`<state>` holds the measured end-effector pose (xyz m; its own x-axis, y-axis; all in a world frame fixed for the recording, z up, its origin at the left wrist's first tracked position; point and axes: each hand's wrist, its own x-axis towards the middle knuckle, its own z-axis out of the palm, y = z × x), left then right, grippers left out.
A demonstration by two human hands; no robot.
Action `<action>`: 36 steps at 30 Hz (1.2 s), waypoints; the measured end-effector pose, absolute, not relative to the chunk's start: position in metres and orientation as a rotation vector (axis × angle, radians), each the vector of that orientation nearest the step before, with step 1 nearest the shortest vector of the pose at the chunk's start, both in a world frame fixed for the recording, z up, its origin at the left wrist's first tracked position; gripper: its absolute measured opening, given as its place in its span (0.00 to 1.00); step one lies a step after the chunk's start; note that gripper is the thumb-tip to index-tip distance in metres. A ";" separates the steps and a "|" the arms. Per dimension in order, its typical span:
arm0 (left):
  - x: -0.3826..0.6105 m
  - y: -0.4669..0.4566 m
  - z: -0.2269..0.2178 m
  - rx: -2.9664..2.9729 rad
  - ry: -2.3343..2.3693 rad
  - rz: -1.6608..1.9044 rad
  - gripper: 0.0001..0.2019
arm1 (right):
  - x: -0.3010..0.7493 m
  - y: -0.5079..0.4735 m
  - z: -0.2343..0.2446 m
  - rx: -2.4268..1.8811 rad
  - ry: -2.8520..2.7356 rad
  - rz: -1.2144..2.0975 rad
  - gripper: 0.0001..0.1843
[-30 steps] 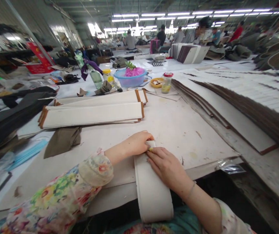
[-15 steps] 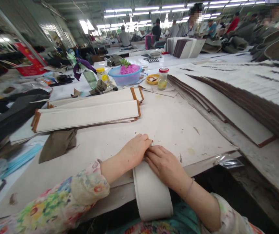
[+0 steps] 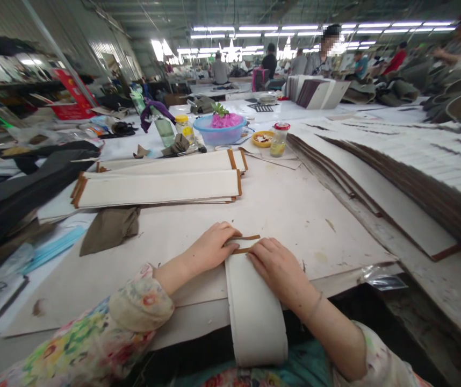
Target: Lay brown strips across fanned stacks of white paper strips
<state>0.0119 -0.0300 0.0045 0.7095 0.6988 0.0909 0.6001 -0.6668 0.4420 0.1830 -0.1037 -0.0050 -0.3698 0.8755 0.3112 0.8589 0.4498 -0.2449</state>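
A long white strip (image 3: 254, 306) runs from the table's near edge down into my lap. Its far end lies on the white work sheet (image 3: 287, 209), folded over so a brown edge shows. My left hand (image 3: 210, 248) presses the left corner of that end with curled fingers. My right hand (image 3: 276, 269) rests on the strip's right side, fingertips pinching the brown fold. Both hands touch the strip's end, side by side.
A stack of finished white strips with brown ends (image 3: 158, 188) lies beyond my hands. An olive cloth (image 3: 109, 228) sits at left. A blue bowl (image 3: 220, 131), jars (image 3: 279, 140) and a yellow dish stand further back. Rows of brown-edged strips (image 3: 395, 161) fill the right. Other people work in the distance.
The strip's far end has been folded over, so a brown edge now shows between my fingertips. Both hands stayed at the end of the strip.
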 end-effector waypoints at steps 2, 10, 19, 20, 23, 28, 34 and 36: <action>0.005 -0.029 0.002 2.479 1.050 0.391 0.10 | 0.182 -0.099 -0.005 -1.492 -2.307 0.050 0.06; 0.002 -0.031 -0.003 2.427 1.049 0.469 0.08 | 0.179 -0.082 -0.008 -1.511 -2.266 0.061 0.19; 0.002 -0.034 0.001 2.500 1.052 0.392 0.06 | 0.174 -0.077 -0.005 -1.449 -2.341 0.198 0.11; 0.002 -0.034 0.001 2.519 1.050 0.384 0.06 | 0.174 -0.078 -0.005 -1.445 -2.351 0.188 0.11; 0.003 -0.036 0.002 2.630 1.039 0.324 0.07 | 0.171 -0.080 -0.004 -1.445 -2.412 0.116 0.11; 0.001 -0.045 0.002 2.871 1.025 0.174 0.10 | 0.168 -0.083 -0.005 -1.455 -2.495 -0.030 0.10; -0.011 -0.053 0.006 2.758 1.061 0.274 0.13 | 0.173 -0.087 -0.009 -1.419 -2.413 -0.065 0.13; -0.012 -0.055 0.008 2.669 1.095 0.342 0.13 | 0.176 -0.089 -0.013 -1.402 -2.385 -0.035 0.14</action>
